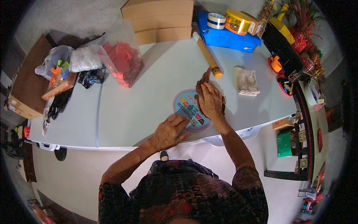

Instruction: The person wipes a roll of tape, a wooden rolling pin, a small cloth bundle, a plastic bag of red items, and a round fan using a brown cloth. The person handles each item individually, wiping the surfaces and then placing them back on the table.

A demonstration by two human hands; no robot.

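A round, flat blue disc (182, 104) with a purple rim lies on the white table, bearing writing and colourful printed shapes. My right hand (210, 101) presses a crumpled dark brown cloth (206, 76) onto the disc's right side, fingers pointing away from me. The hand and the cloth hide that part of the disc. Over its lower left edge my left hand (171, 131) lies flat, fingers somewhat spread and slightly blurred, with nothing in its grasp. Right of the cloth is a folded, stained whitish cloth (246, 81). A brown tube with an orange cap (208, 56) reaches close to the brown cloth.
Cardboard boxes (160, 21) stand at the back. Tape rolls (237, 22) sit on a blue box (229, 39). On the left are a clear-and-red plastic bag (124, 63), bubble wrap (86, 59), clips (57, 73) and an open carton (30, 81). The table's front edge (117, 149) is near my body.
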